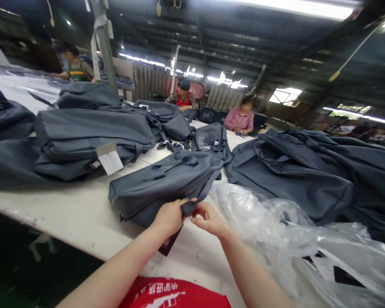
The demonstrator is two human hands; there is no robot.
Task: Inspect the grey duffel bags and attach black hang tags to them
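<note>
**Handling a strap on a blue-grey bag, near table edge**

Bag lies on its side on the pale table, near and centre, directly before the wearer; presumably set there so both hands reach it without stretching. The strap comes off its right end and runs toward the near side.

Left hand: fingers closed on the strap's folded end, close against the bag's near face, which probably steadies both. Right hand: half curled, fingertips at the other side of the same fold; whether they pinch it, cannot tell. Holding from two sides likely keeps the webbing from twisting.

Black tag hangs below the left hand, clear of the fingers.

Surroundings: similar bags stacked left; a dark heap to the right; crumpled clear plastic near right, just beside the work, perhaps parked there for easy reach. Far side: three co-workers, seemingly at their own work.
</note>
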